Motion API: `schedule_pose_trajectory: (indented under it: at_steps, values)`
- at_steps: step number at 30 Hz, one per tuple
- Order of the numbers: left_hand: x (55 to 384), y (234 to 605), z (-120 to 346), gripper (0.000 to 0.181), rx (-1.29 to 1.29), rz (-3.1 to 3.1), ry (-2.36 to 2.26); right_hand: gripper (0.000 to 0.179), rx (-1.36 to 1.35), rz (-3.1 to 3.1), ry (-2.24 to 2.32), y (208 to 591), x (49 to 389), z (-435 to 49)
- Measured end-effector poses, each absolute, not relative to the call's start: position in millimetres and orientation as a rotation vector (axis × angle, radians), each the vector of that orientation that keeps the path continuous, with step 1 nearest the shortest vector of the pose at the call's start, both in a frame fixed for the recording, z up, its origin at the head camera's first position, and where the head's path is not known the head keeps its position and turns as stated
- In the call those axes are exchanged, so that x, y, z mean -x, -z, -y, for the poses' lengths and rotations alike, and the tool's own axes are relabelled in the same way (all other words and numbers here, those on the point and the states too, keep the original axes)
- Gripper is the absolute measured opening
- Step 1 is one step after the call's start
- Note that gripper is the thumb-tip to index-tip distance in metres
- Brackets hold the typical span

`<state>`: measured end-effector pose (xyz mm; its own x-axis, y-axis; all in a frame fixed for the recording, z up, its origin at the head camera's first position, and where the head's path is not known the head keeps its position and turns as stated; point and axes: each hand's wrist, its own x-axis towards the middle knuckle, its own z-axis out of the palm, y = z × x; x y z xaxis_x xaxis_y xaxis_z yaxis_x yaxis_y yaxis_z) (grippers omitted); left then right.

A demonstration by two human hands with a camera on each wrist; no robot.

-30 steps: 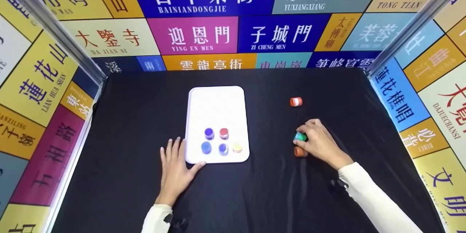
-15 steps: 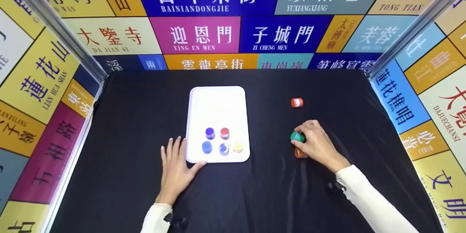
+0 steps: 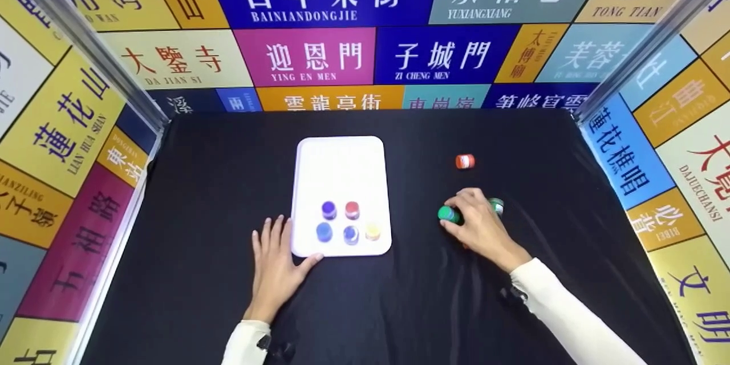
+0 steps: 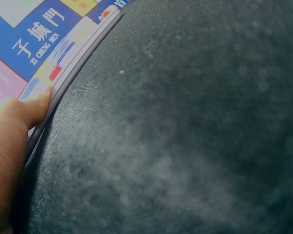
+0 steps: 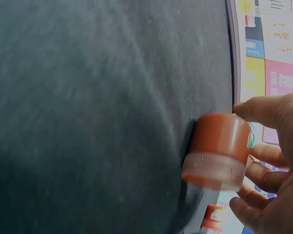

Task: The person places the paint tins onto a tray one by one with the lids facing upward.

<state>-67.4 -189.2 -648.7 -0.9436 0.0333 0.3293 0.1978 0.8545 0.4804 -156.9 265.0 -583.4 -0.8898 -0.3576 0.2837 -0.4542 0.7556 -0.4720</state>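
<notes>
My right hand [image 3: 478, 227] pinches a green paint jar [image 3: 449, 214] between thumb and fingers, right of the white tray [image 3: 342, 171]. Under that hand, mostly hidden in the head view, an orange paint jar [image 5: 219, 141] with a clear ribbed lid lies on its side on the black cloth. Just beyond the knuckles another green jar [image 3: 497, 206] is partly covered. Fingers straight, my left hand [image 3: 276, 271] rests at the tray's lower left corner, its thumb [image 4: 39, 105] along the near edge.
Several small jars stand on the tray's near half: purple [image 3: 329, 210], red [image 3: 352, 210], blue [image 3: 324, 232], blue and white [image 3: 351, 234], and yellow [image 3: 372, 231]. An orange-red jar [image 3: 465, 161] lies farther back on the right. Printed panels [image 3: 308, 57] wall the table in.
My right hand has moved left toward the tray with the green jar, uncovering another green jar behind it. The orange jar has become mostly hidden. My left hand has stayed still.
</notes>
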Motion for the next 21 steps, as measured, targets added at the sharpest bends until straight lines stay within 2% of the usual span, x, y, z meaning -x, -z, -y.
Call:
schedule_pose_trajectory:
  at_steps: [21]
  values:
    - [68,650,190,0.108,0.165,2.719,0.77,0.035,-0.779,2.607,-0.912,597,158,-218]
